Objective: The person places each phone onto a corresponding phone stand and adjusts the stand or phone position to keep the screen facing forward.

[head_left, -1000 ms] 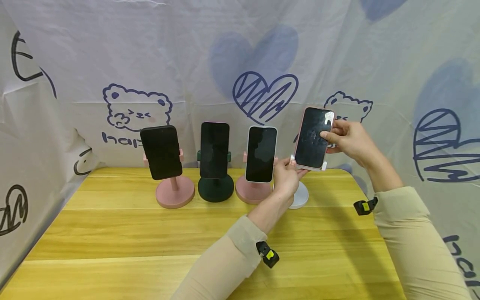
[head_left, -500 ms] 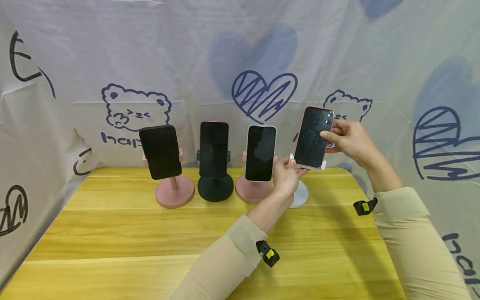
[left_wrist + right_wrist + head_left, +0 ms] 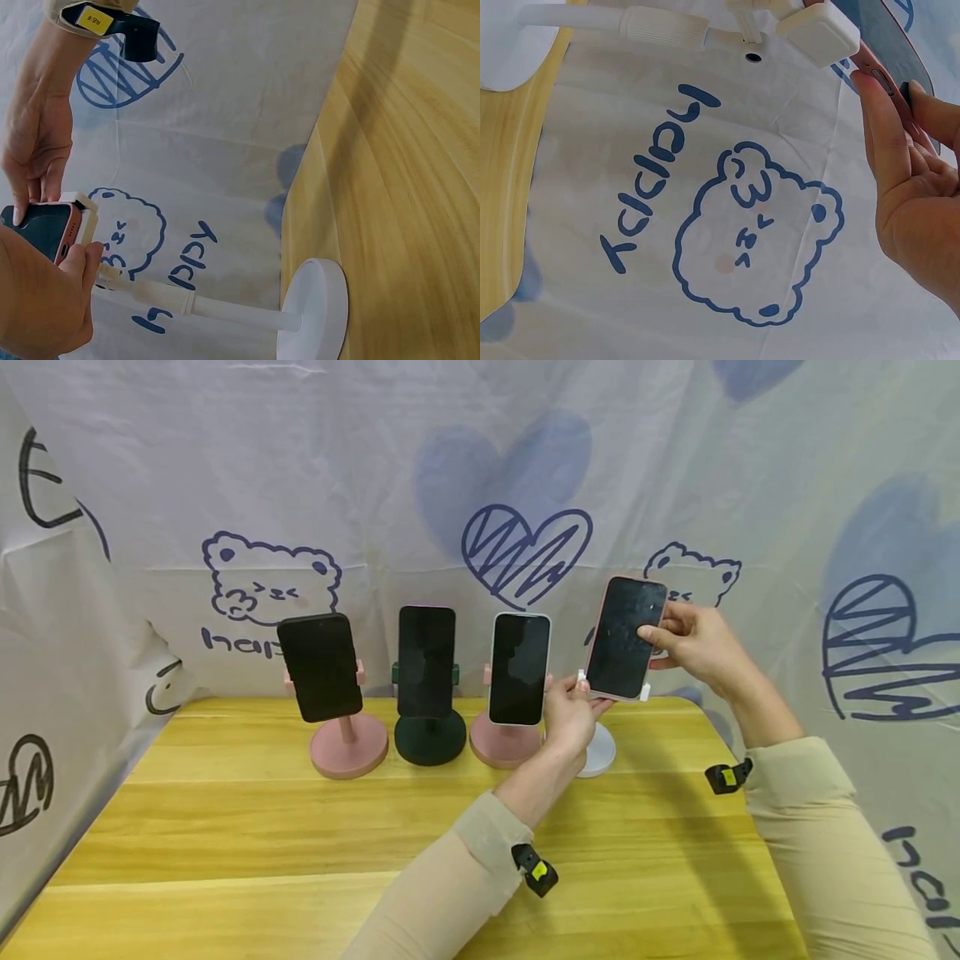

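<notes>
A smartphone in a pink case sits slightly tilted in the clamp of a white phone stand at the right end of a row. My right hand pinches the phone's right edge, thumb on the dark screen and fingers behind. With my left hand I grip the clamp at its lower left corner, thumb in front. The left wrist view shows the stand's upright stem and the phone's bottom edge resting by the holder. In the right wrist view, a white clamp arm borders the phone's side.
To the left stand three more phones on stands: a black phone on a pink stand, a dark phone on a green stand, and a white-edged phone on a pink one. A printed cloth hangs behind the wooden table.
The bright reflection at the phone's upper right corner has faded from the screen. Both hands keep their hold in nearly the same place.
</notes>
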Demonstrator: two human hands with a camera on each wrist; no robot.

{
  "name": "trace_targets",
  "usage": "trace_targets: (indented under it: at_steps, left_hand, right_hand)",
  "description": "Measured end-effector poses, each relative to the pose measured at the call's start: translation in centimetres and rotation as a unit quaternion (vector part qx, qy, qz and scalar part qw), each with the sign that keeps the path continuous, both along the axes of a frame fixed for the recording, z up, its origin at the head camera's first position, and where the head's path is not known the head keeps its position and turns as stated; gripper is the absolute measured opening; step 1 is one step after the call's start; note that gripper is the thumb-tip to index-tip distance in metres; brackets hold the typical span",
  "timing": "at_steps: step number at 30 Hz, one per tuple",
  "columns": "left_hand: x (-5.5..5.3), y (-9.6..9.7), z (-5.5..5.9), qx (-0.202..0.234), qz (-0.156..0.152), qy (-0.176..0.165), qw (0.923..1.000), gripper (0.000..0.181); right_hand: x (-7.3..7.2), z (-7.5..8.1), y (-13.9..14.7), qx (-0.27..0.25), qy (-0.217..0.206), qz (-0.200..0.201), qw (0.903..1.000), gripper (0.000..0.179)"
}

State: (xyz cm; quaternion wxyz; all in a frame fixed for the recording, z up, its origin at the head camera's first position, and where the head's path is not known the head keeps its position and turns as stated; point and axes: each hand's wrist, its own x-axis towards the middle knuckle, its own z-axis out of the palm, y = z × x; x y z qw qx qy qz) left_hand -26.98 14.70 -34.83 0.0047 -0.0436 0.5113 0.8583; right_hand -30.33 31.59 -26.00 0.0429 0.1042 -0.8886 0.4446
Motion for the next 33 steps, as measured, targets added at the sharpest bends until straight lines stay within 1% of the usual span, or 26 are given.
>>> trace_targets:
  at_steps: [7,16,22,28,33]
  left_hand:
    - [0.17,-0.06,-0.18,0.017,0.006,0.007,0.9998,0.033]
    - [0.15,-0.06,-0.28,0.018,0.001,0.004,0.9998,0.033]
    - [0.14,-0.05,-0.14,0.026,0.001,0.005,0.9996,0.032]
    - [0.16,-0.03,-0.17,0.024,0.003,0.004,0.9997,0.031]
    - [0.08,0.02,-0.21,0.023,0.005,0.004,0.9997,0.031]
  right_hand:
    - [-0.05,-0.09,0.10,0.002,0.001,0.012,0.9999,0.041]
    - [-0.03,-0.18,0.13,-0.003,0.004,0.021,0.9998,0.037]
    - [0.19,-0.25,0.07,-0.005,0.005,0.012,0.9999,0.029]
    - [0.16,-0.39,0.20,-0.006,-0.001,0.013,0.9999,0.032]
    - [0.02,-0.52,0.28,0.000,-0.003,0.014,0.9999,0.028]
